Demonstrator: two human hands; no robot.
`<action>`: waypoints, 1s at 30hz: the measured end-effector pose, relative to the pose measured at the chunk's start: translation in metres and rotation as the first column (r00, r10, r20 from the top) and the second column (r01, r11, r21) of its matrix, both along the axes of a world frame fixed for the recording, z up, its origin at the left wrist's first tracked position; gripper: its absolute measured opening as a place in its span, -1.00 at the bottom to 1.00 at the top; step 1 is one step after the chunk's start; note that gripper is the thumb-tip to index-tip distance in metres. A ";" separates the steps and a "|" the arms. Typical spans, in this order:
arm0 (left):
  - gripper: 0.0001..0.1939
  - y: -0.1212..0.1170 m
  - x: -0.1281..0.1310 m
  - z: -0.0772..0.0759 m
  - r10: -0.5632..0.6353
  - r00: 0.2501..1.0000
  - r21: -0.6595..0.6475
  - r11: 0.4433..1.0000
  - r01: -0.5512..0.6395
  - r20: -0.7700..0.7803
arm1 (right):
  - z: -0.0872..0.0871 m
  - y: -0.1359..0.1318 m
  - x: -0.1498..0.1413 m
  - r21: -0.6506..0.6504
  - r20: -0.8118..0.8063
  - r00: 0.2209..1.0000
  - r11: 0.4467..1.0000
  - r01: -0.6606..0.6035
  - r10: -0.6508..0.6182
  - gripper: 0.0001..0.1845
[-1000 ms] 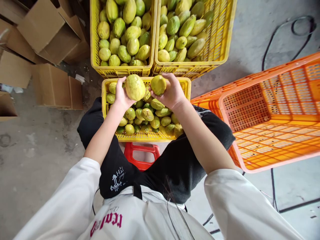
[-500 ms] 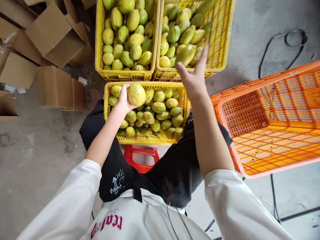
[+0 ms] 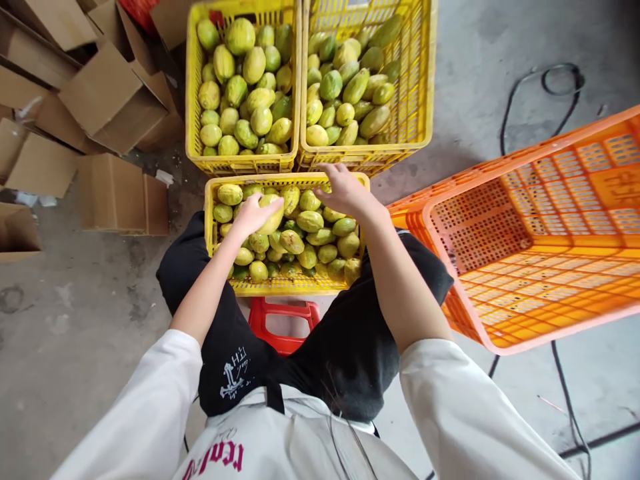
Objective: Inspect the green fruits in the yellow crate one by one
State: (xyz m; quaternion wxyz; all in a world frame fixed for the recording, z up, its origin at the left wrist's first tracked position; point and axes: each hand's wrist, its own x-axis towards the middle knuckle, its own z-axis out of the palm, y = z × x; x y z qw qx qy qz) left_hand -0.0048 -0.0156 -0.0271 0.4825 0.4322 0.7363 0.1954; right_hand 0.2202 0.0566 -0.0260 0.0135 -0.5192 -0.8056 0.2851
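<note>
Grey concrete floor (image 3: 75, 353), cardboard boxes (image 3: 107, 193) at 10 o'clock, orange crate (image 3: 615, 190) at 3.

Head view: near yellow crate (image 3: 287, 291) at 12, part-filled with yellow-green fruit (image 3: 292, 242); two more fruit crates just beyond it. Left hand (image 3: 254, 215) curved over a large yellow fruit (image 3: 273, 219), which sits in the near crate's 10-to-11 o'clock part, among the others. Right hand (image 3: 345, 192) spread, nothing seen in it, above that crate's 2 o'clock side.

Handling, judged: large fruit probably fairly weighty, firm, skin smooth enough to slip, prone to bruising. Best hold: palm and fingers round its widest part, no fingertip pinch.
</note>
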 end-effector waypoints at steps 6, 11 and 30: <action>-0.28 0.030 -0.021 0.016 -0.179 0.852 0.062 0.969 0.239 -0.492 | 0.011 -0.007 -0.005 -0.171 0.143 0.980 0.979 -0.116 0.141 -0.46; 0.05 0.096 -0.054 0.036 -0.272 0.793 0.241 0.856 0.458 -0.545 | 0.016 -0.006 -0.004 -0.172 0.177 0.976 0.980 -0.096 0.127 -0.51; -0.28 -0.044 -0.039 -0.061 -0.878 0.269 -0.422 0.434 0.796 -0.396 | 0.006 -0.033 -0.008 -0.220 0.260 0.936 0.958 -0.182 0.238 -0.48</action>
